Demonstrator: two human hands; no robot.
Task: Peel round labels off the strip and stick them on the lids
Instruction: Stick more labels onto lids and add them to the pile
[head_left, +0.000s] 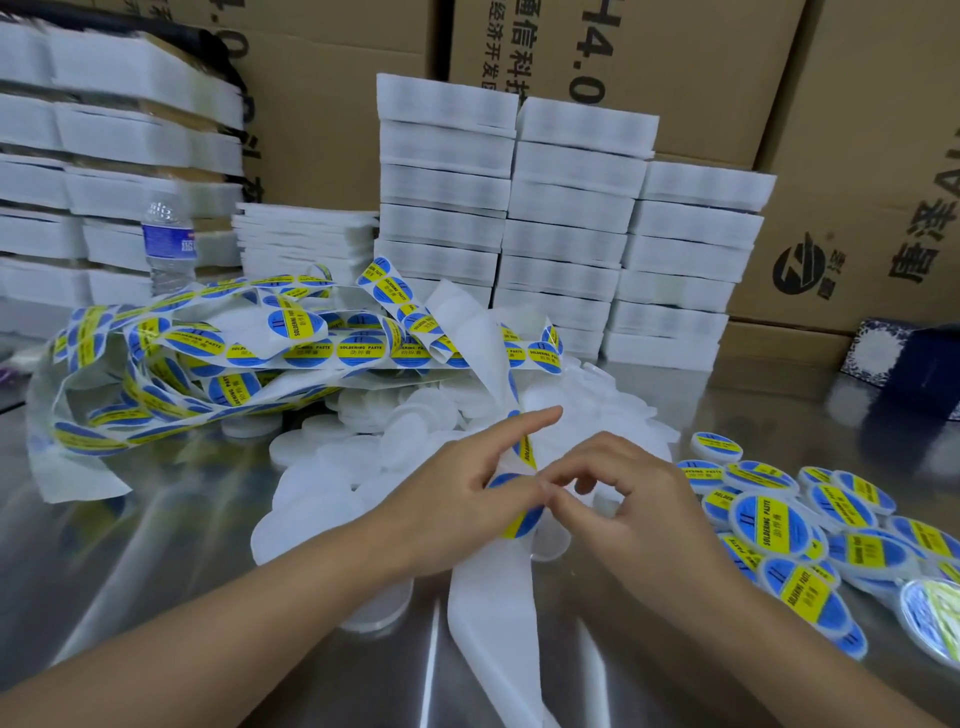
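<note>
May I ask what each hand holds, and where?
The left hand grips the label strip beside a round label; the right hand pinches that label's edge.

Label (522, 519) before me: blue disc, yellow band, black print. Strip (483, 597) white. Bare lids (332, 467), 9 o'clock, white; my labelled lids (769, 525), 3 o'clock, blue-yellow. Cartons (701, 78), 12 o'clock, brown.

Bright even light, table (156, 519) glare, blurred, bowed edges

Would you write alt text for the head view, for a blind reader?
The left hand holds the strip while the right hand pinches a label over bare lids; labelled lids lie at right. White stacks stand behind.
</note>
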